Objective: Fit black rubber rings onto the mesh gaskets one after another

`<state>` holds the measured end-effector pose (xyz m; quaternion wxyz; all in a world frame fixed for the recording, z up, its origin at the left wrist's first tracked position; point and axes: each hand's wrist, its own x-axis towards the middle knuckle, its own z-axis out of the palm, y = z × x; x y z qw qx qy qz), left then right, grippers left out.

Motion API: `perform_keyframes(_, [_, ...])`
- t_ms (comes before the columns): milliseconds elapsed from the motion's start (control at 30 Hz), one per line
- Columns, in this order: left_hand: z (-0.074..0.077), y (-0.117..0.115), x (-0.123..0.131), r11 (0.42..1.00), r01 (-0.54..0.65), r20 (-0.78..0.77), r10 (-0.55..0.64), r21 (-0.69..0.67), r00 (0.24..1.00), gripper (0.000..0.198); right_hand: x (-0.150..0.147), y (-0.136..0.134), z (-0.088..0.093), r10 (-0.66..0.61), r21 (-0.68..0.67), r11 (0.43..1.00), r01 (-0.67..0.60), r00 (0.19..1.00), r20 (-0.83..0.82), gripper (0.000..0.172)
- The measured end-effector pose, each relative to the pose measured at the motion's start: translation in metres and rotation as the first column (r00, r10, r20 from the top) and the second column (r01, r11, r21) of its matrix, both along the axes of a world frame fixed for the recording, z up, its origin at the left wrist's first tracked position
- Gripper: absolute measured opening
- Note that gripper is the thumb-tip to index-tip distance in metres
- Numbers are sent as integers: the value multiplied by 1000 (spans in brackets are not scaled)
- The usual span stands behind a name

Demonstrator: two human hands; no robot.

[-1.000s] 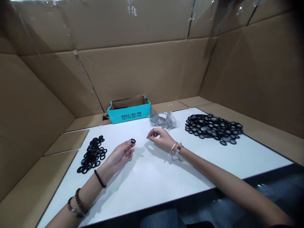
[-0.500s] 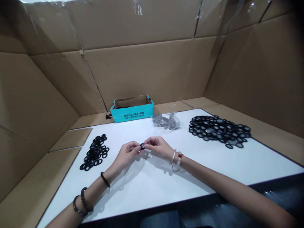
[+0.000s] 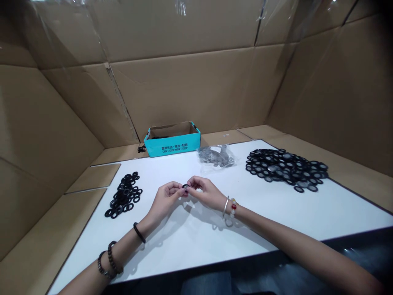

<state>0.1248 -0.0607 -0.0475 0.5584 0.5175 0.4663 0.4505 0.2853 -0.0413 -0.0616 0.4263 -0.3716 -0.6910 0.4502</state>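
Note:
A small black ring (image 3: 185,186) is pinched between both hands above the white tabletop (image 3: 184,246). My left hand (image 3: 167,198) grips its left side with thumb and fingers. From the other side, my right hand (image 3: 205,192) holds it with thumb and fingertips, which hide most of it. Whether a disc sits inside the ring I cannot tell. To the left lies a pile of open black rings (image 3: 124,194). On the right is a larger heap of black rings with greyish centres (image 3: 285,168).
Behind my hands lies a clear plastic bag (image 3: 216,156) of grey pieces. A turquoise box (image 3: 172,145) with dark things inside stands at the back, small black bits (image 3: 141,148) beside it. Cardboard walls (image 3: 190,86) enclose the back and sides.
The thumbs have moved further over the ring, so less of it shows. Both hands stay in nearly the same place; the view has shifted slightly.

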Motion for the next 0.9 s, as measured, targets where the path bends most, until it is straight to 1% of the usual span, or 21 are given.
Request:
perform_keyframes(100, [1, 0, 0, 1000, -1, 10, 1, -8, 1000, 18, 1, 2, 2, 57, -141, 987, -72, 993, -103, 27])
perform_keyframes(200, [3, -1, -1, 1000, 20, 22, -19, -24, 1000, 18, 4, 3, 5, 125, -284, 941, -185, 968, -217, 34])
perform_keyframes(300, [4, -2, -2, 998, 52, 29, -52, -31, 998, 19, 7, 2, 8, 169, -339, 906, -254, 951, -259, 35])
perform_keyframes(367, [4, -2, -2, 998, 55, 28, -55, -28, 998, 20, 7, 2, 9, 172, -335, 907, -257, 950, -262, 34])
perform_keyframes(433, [4, -2, -2, 999, 48, 33, -47, -24, 998, 20, 6, 1, 9, 150, -308, 925, -221, 959, -240, 34])
perform_keyframes(500, [2, -2, -1, 998, 51, 53, -49, -28, 997, 23, 4, 0, 7, 114, -251, 955, -162, 975, -193, 34])
perform_keyframes(600, [-2, -3, 0, 994, 88, 85, -82, -68, 993, 26, 2, -3, 5, 55, -108, 992, -64, 995, -80, 29])
perform_keyframes(667, [-4, -4, 1, 992, 87, 92, -79, -87, 993, 26, 2, -5, 6, 9, -2, 1000, -9, 1000, 17, 23])
perform_keyframes(767, [-5, -6, 4, 997, -9, 90, 16, -74, 996, 24, 4, -8, 9, -46, 116, 993, 30, 990, 134, 16])
perform_keyframes(900, [-5, -10, 8, 986, -159, 42, 158, 43, 987, 14, 7, -11, 16, -87, 209, 977, 49, 980, 177, 14])
